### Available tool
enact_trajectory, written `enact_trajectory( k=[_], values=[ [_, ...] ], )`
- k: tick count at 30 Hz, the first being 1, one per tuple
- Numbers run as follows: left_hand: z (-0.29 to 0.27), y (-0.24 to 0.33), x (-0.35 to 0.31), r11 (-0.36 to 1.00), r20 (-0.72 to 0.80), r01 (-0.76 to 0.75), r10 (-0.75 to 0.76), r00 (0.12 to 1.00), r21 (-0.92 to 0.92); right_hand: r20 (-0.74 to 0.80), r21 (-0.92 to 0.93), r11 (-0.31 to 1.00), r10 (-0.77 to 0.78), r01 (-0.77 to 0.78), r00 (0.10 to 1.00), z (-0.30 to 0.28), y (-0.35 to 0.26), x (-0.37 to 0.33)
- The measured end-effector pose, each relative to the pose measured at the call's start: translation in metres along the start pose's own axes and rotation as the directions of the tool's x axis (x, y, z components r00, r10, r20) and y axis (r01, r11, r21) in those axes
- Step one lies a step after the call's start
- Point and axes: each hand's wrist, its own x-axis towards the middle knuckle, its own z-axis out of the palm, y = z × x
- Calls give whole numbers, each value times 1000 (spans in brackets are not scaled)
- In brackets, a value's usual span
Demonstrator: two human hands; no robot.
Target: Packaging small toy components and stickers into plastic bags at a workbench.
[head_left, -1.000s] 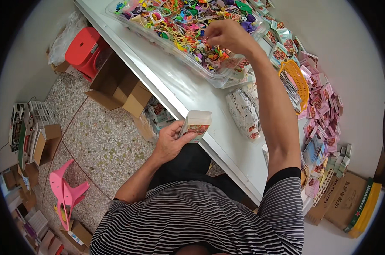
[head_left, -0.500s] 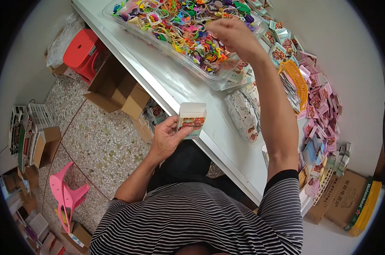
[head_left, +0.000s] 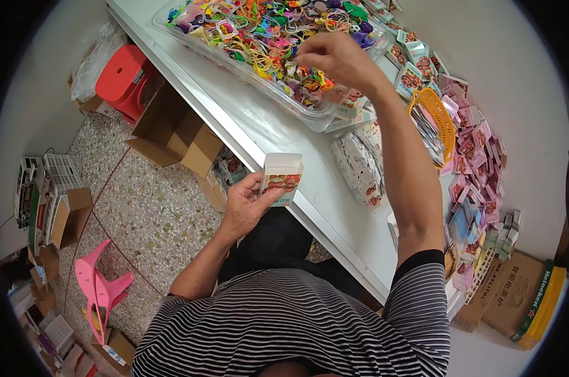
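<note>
Fingers of right hand (head_left: 335,60) pinched into multicoloured small trinkets in clear plastic tray (head_left: 325,119); left hand (head_left: 247,207), grasping small white printed carton (head_left: 282,178), raised closer to white table edge (head_left: 284,188) than one second earlier.

The right hand (head_left: 335,60) reaches into the clear tray (head_left: 325,116), but its fingertips hide whatever they pinch. The colourful bits in the tray are too small to tell apart. The tray's far end is cut off by the picture's top edge. The left hand (head_left: 247,207) covers the lower part of the small box (head_left: 281,179).
</note>
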Motion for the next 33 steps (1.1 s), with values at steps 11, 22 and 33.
enact_trajectory(
  k=[11,22,33],
  values=[
    [25,16,14,998,96,-38,43,994,-49,-230,322,926,277,-196,933,-65,-45,-73],
    [64,5,9,999,243,-34,35,969,-12,-119,340,919,252,-198,960,-39,-111,-206],
    [90,-12,-5,999,455,31,-47,889,42,-239,-71,952,272,-297,932,0,-122,-279]
  ],
)
